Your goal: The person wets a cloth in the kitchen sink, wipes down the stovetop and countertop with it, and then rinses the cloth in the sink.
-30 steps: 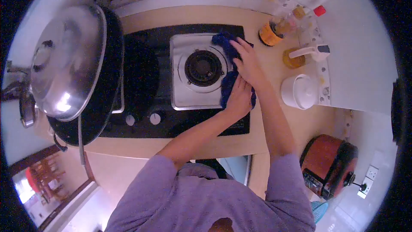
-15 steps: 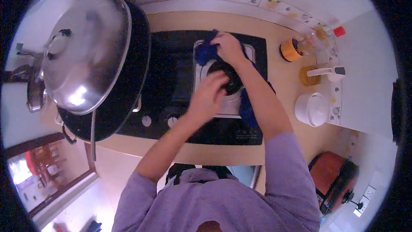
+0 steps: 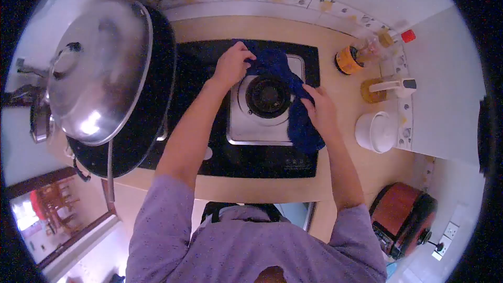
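Note:
A dark blue cloth [image 3: 273,63] lies bunched behind and along the right side of the round black gas burner [image 3: 268,97]. My left hand [image 3: 233,65] pinches the cloth's far left end, behind the burner. To the right of the burner, my right hand [image 3: 320,109] has its thumb and fingers closed on the cloth's hanging right part. Beneath the burner is a square steel drip plate [image 3: 251,135], partly covered by the cloth. Both sit in the black glass cooktop [image 3: 246,163].
A large black wok [image 3: 157,89] with a domed steel lid [image 3: 102,73] occupies the left burner. Along the right stand an orange-labelled jar [image 3: 348,60], a jug of yellowish liquid [image 3: 373,91] and a white lidded pot [image 3: 376,132]. A red-and-black appliance [image 3: 401,217] sits at the lower right.
My left hand has moved from the burner to the cloth's far left end. My right hand has shifted right and nearer along the cloth. The cloth is more spread out, leaving the burner uncovered.

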The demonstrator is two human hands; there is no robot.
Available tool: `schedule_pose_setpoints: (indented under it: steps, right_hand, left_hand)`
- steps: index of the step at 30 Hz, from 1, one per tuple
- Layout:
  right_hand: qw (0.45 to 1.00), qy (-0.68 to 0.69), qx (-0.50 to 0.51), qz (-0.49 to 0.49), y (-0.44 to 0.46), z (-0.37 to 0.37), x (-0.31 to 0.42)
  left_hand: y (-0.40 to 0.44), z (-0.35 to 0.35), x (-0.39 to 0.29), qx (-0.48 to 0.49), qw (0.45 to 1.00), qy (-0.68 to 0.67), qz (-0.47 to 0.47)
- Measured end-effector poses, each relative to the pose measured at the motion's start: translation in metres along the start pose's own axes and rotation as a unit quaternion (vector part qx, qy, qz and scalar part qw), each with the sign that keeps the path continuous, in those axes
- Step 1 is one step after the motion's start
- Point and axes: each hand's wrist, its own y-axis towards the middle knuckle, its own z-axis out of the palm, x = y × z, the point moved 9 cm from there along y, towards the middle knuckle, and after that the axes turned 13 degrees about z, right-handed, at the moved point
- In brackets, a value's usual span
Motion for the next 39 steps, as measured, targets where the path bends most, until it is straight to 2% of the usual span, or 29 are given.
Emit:
schedule_pose_setpoints:
  steps: [2,5,8,9,10,12,13,16,18,20,21,23,24,25,28,32,34,37,39]
  right_hand:
    - [0.999,0.002,-0.034,-0.017,0.03,0.004,0.005]
    - [0.994,-0.002,-0.103,-0.033,0.078,0.01,0.019]
    - [0.997,0.004,-0.078,0.012,0.097,0.008,0.024]
    - [0.995,0.038,-0.084,0.029,0.1,0.008,0.015]
    - [0.988,0.132,-0.06,0.059,0.104,0.012,-0.003]
    - [0.942,0.315,-0.007,0.117,0.107,0.021,-0.034]
    - [0.893,0.414,0.034,0.171,0.087,0.003,-0.024]
    - [0.723,0.644,0.164,0.191,0.038,-0.028,0.014]
    - [0.737,0.616,0.221,0.168,-0.002,-0.037,0.041]
    - [0.854,0.441,0.266,0.068,-0.05,-0.042,0.079]
    - [0.88,0.375,0.292,-0.005,-0.076,-0.035,0.1]
    - [0.863,0.35,0.352,-0.093,-0.129,0.002,0.128]
    - [0.872,0.292,0.37,-0.134,-0.15,0.021,0.136]
    - [0.895,0.239,0.338,-0.166,-0.166,0.039,0.141]
    - [0.916,0.187,0.325,-0.142,-0.182,0.075,0.153]
    - [0.911,0.191,0.333,-0.151,-0.185,0.082,0.15]
    - [0.899,0.173,0.355,-0.187,-0.191,0.075,0.136]
    - [0.874,0.158,0.42,-0.188,-0.201,0.047,0.109]
    - [0.874,0.18,0.42,-0.166,-0.198,0.019,0.083]
  left_hand:
    - [0.009,0.003,0.012,-0.003,1.0,-0.021,-0.013]
    - [0.003,-0.001,0.003,-0.027,0.999,0.024,-0.02]
    - [-0.012,-0.001,-0.001,-0.049,0.996,0.035,-0.064]
    - [-0.018,-0.001,0.001,-0.058,0.994,0.035,-0.083]
    - [-0.02,-0.001,0.0,-0.057,0.993,0.039,-0.093]
    - [-0.027,-0.001,-0.001,-0.056,0.991,0.046,-0.114]
    - [-0.03,-0.004,0.005,-0.089,0.987,0.004,-0.137]
    - [-0.043,0.0,0.034,-0.169,0.96,-0.107,-0.197]
    - [-0.051,0.007,0.053,-0.197,0.94,-0.16,-0.227]
    - [-0.049,-0.007,0.025,-0.183,0.96,-0.117,-0.177]
    - [-0.05,-0.013,0.009,-0.173,0.971,-0.085,-0.141]
    - [-0.046,-0.013,-0.006,-0.136,0.986,-0.031,-0.091]
    - [-0.046,-0.008,-0.006,-0.11,0.991,-0.01,-0.078]
    - [-0.045,-0.003,-0.007,-0.085,0.994,0.012,-0.066]
    - [-0.042,-0.004,-0.01,-0.069,0.993,0.016,-0.093]
    - [-0.051,0.0,-0.031,-0.003,0.994,0.084,-0.073]
    - [-0.059,0.002,-0.04,0.035,0.992,0.083,-0.09]
    - [-0.074,0.004,-0.067,0.099,0.983,0.126,-0.089]
    - [-0.09,0.01,-0.076,0.071,0.984,0.149,-0.065]
